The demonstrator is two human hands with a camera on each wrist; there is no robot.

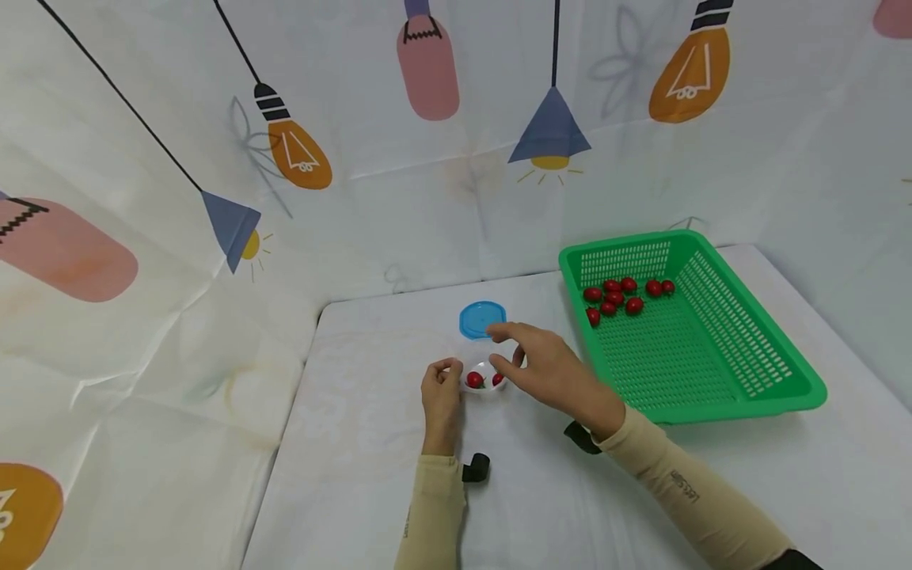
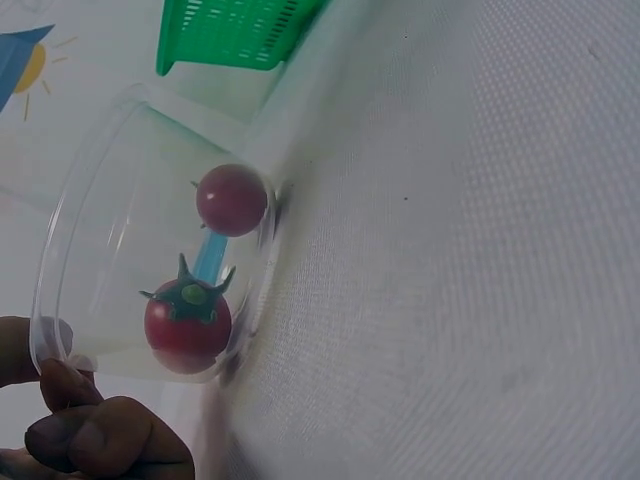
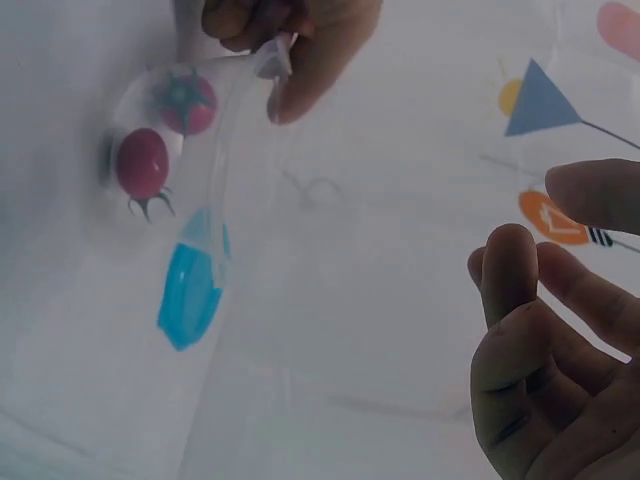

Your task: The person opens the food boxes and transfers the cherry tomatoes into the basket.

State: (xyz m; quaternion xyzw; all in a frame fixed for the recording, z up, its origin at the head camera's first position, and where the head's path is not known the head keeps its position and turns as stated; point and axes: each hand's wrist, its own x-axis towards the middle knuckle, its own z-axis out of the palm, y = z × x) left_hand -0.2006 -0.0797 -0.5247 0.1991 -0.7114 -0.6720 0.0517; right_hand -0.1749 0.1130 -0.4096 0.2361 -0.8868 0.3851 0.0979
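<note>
A small clear plastic tub (image 2: 110, 235) stands on the white-covered table with two red cherry tomatoes inside, one nearer tomato (image 2: 188, 325) showing its green calyx and another tomato (image 2: 232, 200) behind it. My left hand (image 1: 441, 397) pinches the tub's rim from the left. Above the tub's right side is my right hand (image 1: 552, 368), thumb and forefinger apart, holding nothing; in the right wrist view its fingers (image 3: 510, 275) are loosely bent. Just behind the tub lies a round blue lid (image 1: 482, 318), flat on the table.
A green mesh basket (image 1: 691, 360) stands on the right of the table, with several cherry tomatoes (image 1: 613, 298) gathered at its far left. A lamp-patterned cloth (image 1: 427, 214) hangs behind the table, which has its left edge (image 1: 285, 431) in view.
</note>
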